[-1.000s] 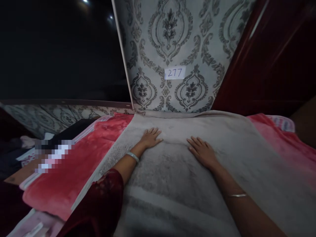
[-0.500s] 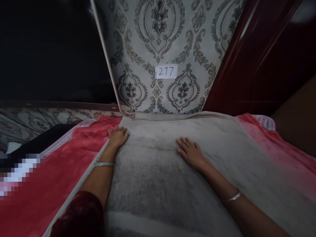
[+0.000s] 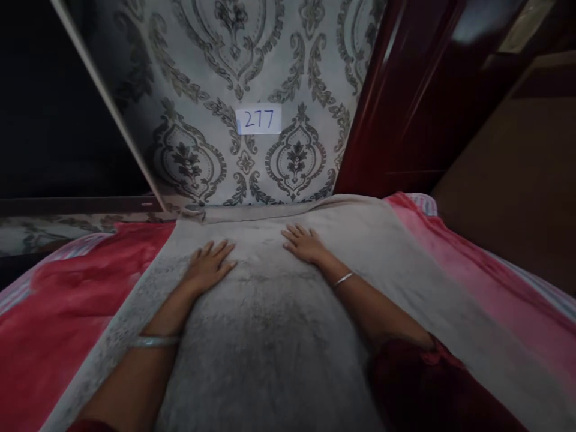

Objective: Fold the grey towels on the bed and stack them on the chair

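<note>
While the left hand (image 3: 209, 268) and right hand (image 3: 306, 245) rest flat and splayed, the gray blanket (image 3: 265, 336) lies directly beneath both.

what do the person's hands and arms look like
The left hand and right hand are ungloved. The left arm wears a wide, pale bangle; the right arm a thin, silvery bangle. The sleeves are dark red and end well short of the hands.

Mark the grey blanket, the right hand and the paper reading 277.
Grey blanket (image 3: 270, 324): head view, on a bare stretch near its middle.
Right hand (image 3: 305, 244): head view, on the back of it.
Paper reading 277 (image 3: 259, 119): head view, on the sheet's middle.
</note>
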Tool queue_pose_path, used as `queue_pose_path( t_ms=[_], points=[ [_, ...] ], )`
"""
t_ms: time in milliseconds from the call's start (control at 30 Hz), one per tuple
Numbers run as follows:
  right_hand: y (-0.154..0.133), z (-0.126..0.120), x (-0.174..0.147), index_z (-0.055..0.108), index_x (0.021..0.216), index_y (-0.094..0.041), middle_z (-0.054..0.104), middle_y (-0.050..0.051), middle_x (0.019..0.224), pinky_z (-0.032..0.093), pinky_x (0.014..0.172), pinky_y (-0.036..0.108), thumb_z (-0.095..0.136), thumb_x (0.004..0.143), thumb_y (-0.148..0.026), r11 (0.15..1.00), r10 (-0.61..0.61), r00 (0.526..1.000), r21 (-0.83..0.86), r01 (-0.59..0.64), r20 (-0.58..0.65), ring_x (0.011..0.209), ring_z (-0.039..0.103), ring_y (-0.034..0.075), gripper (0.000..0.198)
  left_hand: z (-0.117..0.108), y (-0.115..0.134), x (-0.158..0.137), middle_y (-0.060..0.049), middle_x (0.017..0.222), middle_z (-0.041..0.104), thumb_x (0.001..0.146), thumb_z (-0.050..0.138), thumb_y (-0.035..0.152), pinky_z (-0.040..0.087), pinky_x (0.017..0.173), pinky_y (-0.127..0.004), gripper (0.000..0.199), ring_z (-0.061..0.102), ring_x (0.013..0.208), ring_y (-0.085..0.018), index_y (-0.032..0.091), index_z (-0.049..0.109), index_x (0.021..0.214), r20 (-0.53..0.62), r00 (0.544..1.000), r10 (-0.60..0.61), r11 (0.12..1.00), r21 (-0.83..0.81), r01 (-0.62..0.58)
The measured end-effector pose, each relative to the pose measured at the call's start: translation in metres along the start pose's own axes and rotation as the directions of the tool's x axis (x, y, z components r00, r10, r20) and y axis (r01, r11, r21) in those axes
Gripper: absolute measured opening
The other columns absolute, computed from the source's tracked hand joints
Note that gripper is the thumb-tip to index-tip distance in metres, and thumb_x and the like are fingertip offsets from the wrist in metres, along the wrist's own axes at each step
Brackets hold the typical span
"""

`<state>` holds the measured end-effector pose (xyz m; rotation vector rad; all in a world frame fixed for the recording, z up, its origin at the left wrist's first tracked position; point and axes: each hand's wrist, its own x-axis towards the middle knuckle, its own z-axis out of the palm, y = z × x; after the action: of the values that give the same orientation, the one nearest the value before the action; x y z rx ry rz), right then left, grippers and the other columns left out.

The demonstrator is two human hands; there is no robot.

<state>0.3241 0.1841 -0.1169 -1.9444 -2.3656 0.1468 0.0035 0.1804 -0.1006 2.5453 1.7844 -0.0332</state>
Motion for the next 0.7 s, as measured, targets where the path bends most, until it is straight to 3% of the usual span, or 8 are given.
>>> queue_pose_path(
  t_ms=[67,133,233,333,400,467,633,700],
  points=[
    [0.054,-0.004,-0.02,0.026,0.162,-0.032,0.014,0.001,0.169,0.014,0.122,0.059,0.022,0.106,-0.052,0.99,0.138,0.99,-0.036,-0.138,-0.007,0.156,0.011,0.028,0.06,-0.005,-0.017,0.002,0.0,0.169,0.021,0.099,0.033,0.055,0.016,0.123,-0.06,0.064,0.015,0.156,-0.034,0.033,0.031,0.159,0.011,0.993,-0.118,0.993,-0.002,0.118],
    [0.111,-0.007,-0.048,0.025,0.162,-0.033,0.014,0.001,0.17,0.019,0.121,0.061,0.021,0.105,-0.05,0.948,0.312,0.95,-0.057,-0.313,-0.017,0.155,0.013,0.03,0.059,-0.01,-0.038,0.002,0.001,0.169,0.019,0.099,0.031,0.056,0.016,0.122,-0.061,0.064,0.013,0.156,-0.035,0.034,0.031,0.159,0.025,0.973,-0.23,0.973,-0.018,0.23],
    [0.186,-0.005,-0.092,0.028,0.161,-0.034,0.02,0.001,0.169,0.025,0.119,0.062,0.017,0.105,-0.049,0.839,0.539,0.841,-0.05,-0.541,-0.059,0.153,0.02,0.031,0.06,-0.015,-0.07,-0.002,0.0,0.17,0.012,0.1,0.025,0.057,0.016,0.121,-0.064,0.067,0.012,0.156,-0.037,0.031,0.026,0.161,0.038,0.925,-0.378,0.924,-0.053,0.379],
    [0.229,0.001,-0.122,0.031,0.16,-0.034,0.023,0.003,0.168,0.031,0.115,0.064,0.015,0.103,-0.054,0.739,0.669,0.734,-0.001,-0.673,-0.117,0.151,0.026,0.034,0.063,-0.016,-0.087,-0.005,-0.006,0.171,0.01,0.102,0.017,0.053,0.016,0.121,-0.064,0.068,0.013,0.156,-0.036,0.022,0.023,0.162,0.026,0.883,-0.468,0.88,-0.082,0.469],
    [0.239,0.004,-0.131,0.033,0.16,-0.033,0.024,0.005,0.168,0.033,0.114,0.065,0.015,0.103,-0.056,0.705,0.705,0.696,0.03,-0.708,-0.136,0.149,0.03,0.035,0.064,-0.016,-0.089,-0.006,-0.009,0.17,0.013,0.102,0.016,0.051,0.017,0.121,-0.063,0.068,0.016,0.156,-0.035,0.019,0.026,0.161,0.003,0.875,-0.483,0.872,-0.087,0.482],
    [0.237,0.003,-0.134,0.034,0.159,-0.031,0.025,0.007,0.167,0.033,0.114,0.064,0.016,0.103,-0.055,0.696,0.715,0.686,0.045,-0.716,-0.136,0.149,0.031,0.035,0.064,-0.017,-0.085,-0.006,-0.01,0.17,0.015,0.102,0.017,0.05,0.018,0.12,-0.065,0.067,0.018,0.155,-0.036,0.02,0.029,0.16,-0.017,0.874,-0.486,0.871,-0.091,0.482],
    [0.214,-0.005,-0.153,0.033,0.16,-0.027,0.024,0.009,0.167,0.03,0.116,0.062,0.018,0.102,-0.055,0.694,0.72,0.694,0.056,-0.718,-0.01,0.151,0.026,0.034,0.066,-0.017,-0.082,-0.008,-0.012,0.169,0.021,0.101,0.024,0.051,0.021,0.119,-0.066,0.068,0.022,0.154,-0.038,0.016,0.032,0.159,-0.048,0.876,-0.48,0.873,-0.128,0.471],
    [0.204,-0.003,-0.173,0.036,0.159,-0.028,0.027,0.009,0.166,0.031,0.116,0.062,0.016,0.102,-0.057,0.709,0.705,0.708,0.056,-0.703,-0.034,0.151,0.027,0.034,0.066,-0.016,-0.084,-0.009,-0.017,0.165,0.029,0.1,0.029,0.049,0.027,0.118,-0.063,0.068,0.029,0.151,-0.037,0.012,0.036,0.157,-0.103,0.878,-0.468,0.881,-0.134,0.454]
  ],
)
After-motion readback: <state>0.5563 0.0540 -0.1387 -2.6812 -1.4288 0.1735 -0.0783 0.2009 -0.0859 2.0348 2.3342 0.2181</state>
